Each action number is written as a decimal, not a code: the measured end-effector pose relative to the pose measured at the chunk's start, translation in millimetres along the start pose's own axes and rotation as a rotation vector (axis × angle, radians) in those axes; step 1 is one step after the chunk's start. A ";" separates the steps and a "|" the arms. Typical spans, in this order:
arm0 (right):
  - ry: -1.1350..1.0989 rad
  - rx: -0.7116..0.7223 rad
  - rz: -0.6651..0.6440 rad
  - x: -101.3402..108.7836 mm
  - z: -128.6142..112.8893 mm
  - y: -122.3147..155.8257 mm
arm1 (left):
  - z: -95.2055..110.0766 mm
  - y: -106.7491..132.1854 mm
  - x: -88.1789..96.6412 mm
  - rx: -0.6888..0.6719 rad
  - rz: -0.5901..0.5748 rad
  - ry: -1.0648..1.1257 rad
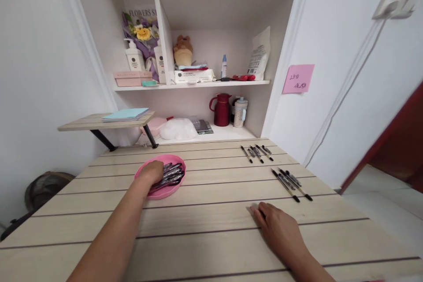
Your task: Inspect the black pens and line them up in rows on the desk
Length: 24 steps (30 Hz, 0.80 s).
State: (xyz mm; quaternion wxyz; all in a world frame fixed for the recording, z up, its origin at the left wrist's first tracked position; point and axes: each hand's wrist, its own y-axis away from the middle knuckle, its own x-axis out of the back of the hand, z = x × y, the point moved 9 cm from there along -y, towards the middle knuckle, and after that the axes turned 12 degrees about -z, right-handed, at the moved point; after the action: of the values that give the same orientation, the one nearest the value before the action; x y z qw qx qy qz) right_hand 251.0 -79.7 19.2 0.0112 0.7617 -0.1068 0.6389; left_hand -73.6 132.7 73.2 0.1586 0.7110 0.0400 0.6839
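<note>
A pink round tray on the table's left side holds a heap of dark-barrelled pens. My left hand is over the tray's left part, curled down against the pens; its fingertips are hidden, so what they grip does not show. Closed with nothing seen in it, my right hand rests on the table at the right, knuckles up. Beyond it lies a near group of black-capped pens, side by side and slanted. Farther back is another group of pens, some of them short pieces or clear parts.
The slatted wooden table meets a white shelf unit. A small raised stand with blue paper stands at the back left. On the lowest shelf are a red jug, a pale cup and a white plastic bag.
</note>
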 end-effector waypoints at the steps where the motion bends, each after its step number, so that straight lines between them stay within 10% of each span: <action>1: 0.003 -0.001 0.002 0.2 -0.1 0.1 | 1.1 -1.0 0.7 -0.013 -0.008 0.002; 16: -0.049 -0.037 -0.054 -7.4 8.0 0.1 | 12.5 13.9 21.7 -0.124 0.037 0.413; 21: -0.428 -0.018 -0.135 -8.4 4.6 -23.1 | 87.3 48.7 3.1 -0.345 -0.091 0.779; 24: -1.008 -0.027 -0.252 -12.7 -12.0 -48.1 | 164.6 74.3 -32.9 -0.605 -0.557 1.454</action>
State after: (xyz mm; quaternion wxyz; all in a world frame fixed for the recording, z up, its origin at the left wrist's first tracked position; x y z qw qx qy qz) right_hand 245.8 -29.0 14.8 0.0451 0.9816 -0.0144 0.1849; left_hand 74.7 25.3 60.0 0.4405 -0.0166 0.1212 0.8894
